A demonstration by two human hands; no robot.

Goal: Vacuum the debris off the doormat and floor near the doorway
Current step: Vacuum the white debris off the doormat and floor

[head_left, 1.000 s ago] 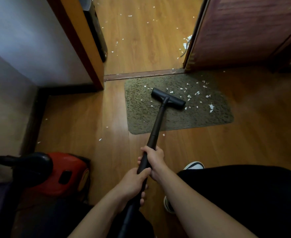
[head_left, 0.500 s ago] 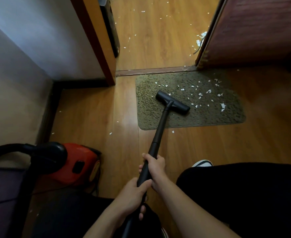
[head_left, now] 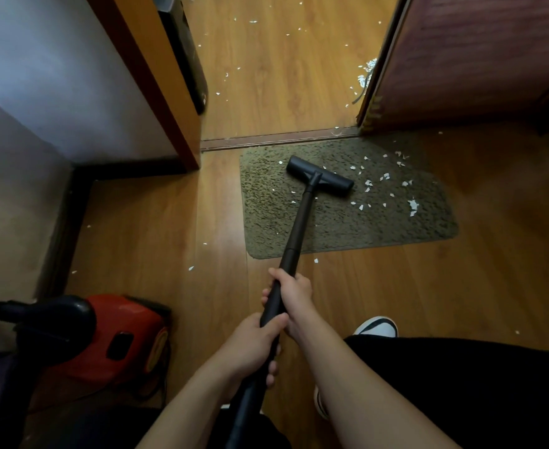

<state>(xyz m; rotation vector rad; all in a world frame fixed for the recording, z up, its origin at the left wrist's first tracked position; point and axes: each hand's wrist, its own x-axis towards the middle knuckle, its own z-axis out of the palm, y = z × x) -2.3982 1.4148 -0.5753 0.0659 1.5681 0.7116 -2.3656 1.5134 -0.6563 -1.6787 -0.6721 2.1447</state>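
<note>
Black and rigid, the long vacuum wand [head_left: 294, 234] sat clamped in your right hand [head_left: 294, 294] with your left hand [head_left: 250, 346] gripping just behind. Ahead, its flat black nozzle [head_left: 320, 176] rested on the shaggy olive doormat [head_left: 331, 222]. You were mid-sweep; white paper scraps [head_left: 412, 205] lay rightward, so the next pass needed to go there.

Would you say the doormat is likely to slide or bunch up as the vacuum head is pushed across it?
Probably. The doormat looks thin and soft on glossy wood floor, so it may creep. The vacuum head could ruck its shaggy pile.
</note>
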